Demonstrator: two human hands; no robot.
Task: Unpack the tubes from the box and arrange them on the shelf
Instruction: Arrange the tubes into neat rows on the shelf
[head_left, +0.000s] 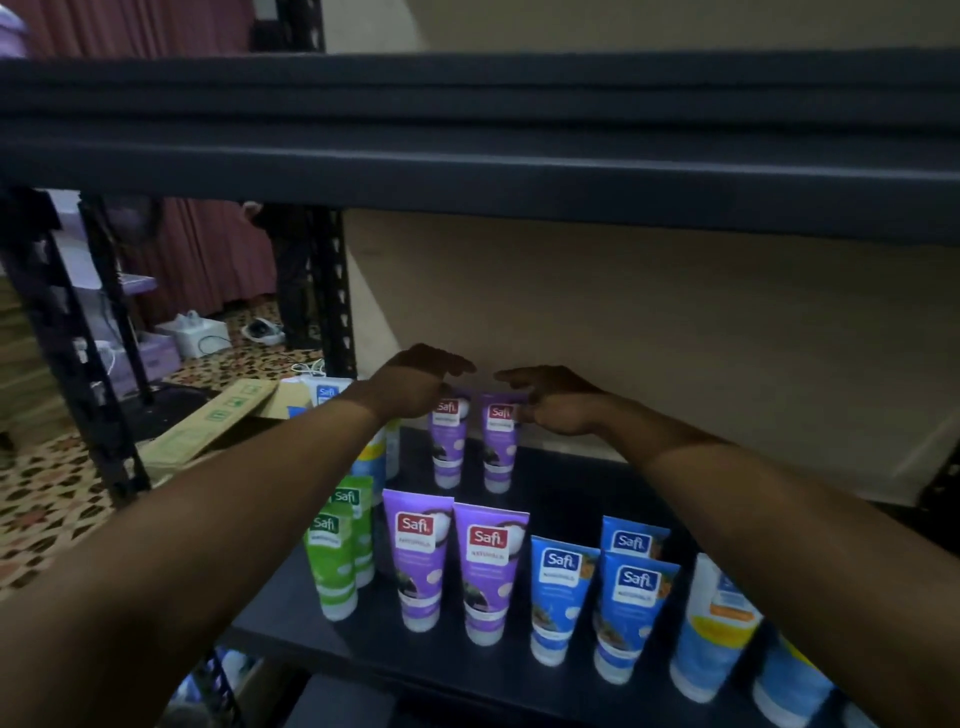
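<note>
Head view, looking down into a dark metal shelf (571, 493) under a thick upper beam (467, 156). Two bare arms reach to the far row, where two purple tubes stand cap-down, side by side. The left hand (415, 387) arches over the top of the left far purple tube (448, 441). The right hand (558, 410) sits at the top right edge of the right far purple tube (500, 449), its index finger pointing left above it. Each hand hides its tube's crimped top, so I cannot tell whether either grip is pinching the tube or only resting on it with loose fingers. Nearer stand rows already placed: green tubes (332, 561) at the left, two near purple tubes (420, 561), blue tubes (558, 597), and white-and-blue tubes (711, 623) at the near right. The cardboard box (223, 421) lies to the left, beyond the shelf's post, with its flap open and what looks like more stock inside. The step in hand appears to be squaring the two far tubes behind the near purple pair. To do it well, keep each tube upright on its cap and steady it by the stiff crimp, not the soft body. Set the two just beside each other with labels forward. Then lift the hands up and back, so the forearms do not sweep the near rows, which look easy to topple.
</note>
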